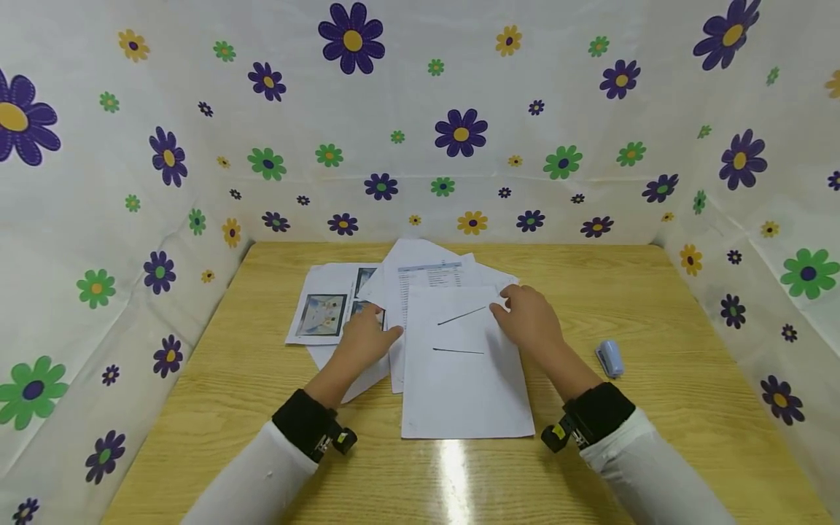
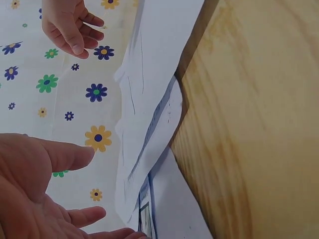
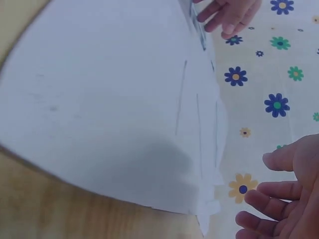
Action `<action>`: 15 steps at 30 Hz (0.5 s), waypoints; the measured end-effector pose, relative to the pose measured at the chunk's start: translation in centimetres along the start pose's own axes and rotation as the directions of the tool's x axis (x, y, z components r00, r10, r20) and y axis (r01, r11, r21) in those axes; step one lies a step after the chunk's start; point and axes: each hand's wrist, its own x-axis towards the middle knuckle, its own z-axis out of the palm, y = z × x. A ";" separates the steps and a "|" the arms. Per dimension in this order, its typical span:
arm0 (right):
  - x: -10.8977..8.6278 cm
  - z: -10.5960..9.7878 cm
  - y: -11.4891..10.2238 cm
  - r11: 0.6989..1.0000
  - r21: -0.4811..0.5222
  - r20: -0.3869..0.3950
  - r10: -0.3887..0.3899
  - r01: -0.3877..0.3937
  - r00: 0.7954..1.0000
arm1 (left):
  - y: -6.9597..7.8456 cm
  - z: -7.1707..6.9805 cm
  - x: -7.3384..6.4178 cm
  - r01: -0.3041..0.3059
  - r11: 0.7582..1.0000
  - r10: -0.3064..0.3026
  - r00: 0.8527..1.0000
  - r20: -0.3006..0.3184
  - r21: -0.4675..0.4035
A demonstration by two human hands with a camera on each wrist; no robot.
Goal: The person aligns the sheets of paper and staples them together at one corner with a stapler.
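A white sheet (image 1: pixel 462 394) with two thin dark lines on it lies uppermost on a pile of overlapping papers. Over its upper right corner is my right hand (image 1: pixel 528 317), fingers loosely bent and apart, nothing in its grasp in the right wrist view. My left hand (image 1: pixel 366 337) hovers with spread fingers by the pile's left side, above a page with printed pictures (image 1: pixel 321 315). Partly covered by the white sheet is a printed table page (image 1: pixel 429 275). In the left wrist view, the left palm (image 2: pixel 20 174) shows bare.
A small light-blue stapler (image 1: pixel 610 359) stands on the wooden table (image 1: pixel 656 437), to the right of the right forearm. More white sheets (image 1: pixel 410 251) stick out at the back of the pile. A flower-patterned cloth (image 1: pixel 407 95) encloses the table's back and sides.
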 end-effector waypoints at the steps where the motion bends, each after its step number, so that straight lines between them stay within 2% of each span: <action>1: 0.4 -0.1 -0.2 1.000 0.013 0.009 0.007 -0.007 1.000 | 0.0 -0.2 0.2 0.017 1.000 -0.017 1.000 0.011 -0.015; 10: 3.5 -0.7 -0.2 0.991 0.115 0.079 0.053 -0.062 0.995 | -0.6 -0.1 2.0 0.109 0.981 -0.100 0.993 0.067 -0.161; 15: 5.6 -0.6 -0.3 0.984 0.154 0.111 0.077 -0.094 0.991 | -0.7 0.0 2.9 0.096 0.976 -0.091 0.995 0.032 -0.197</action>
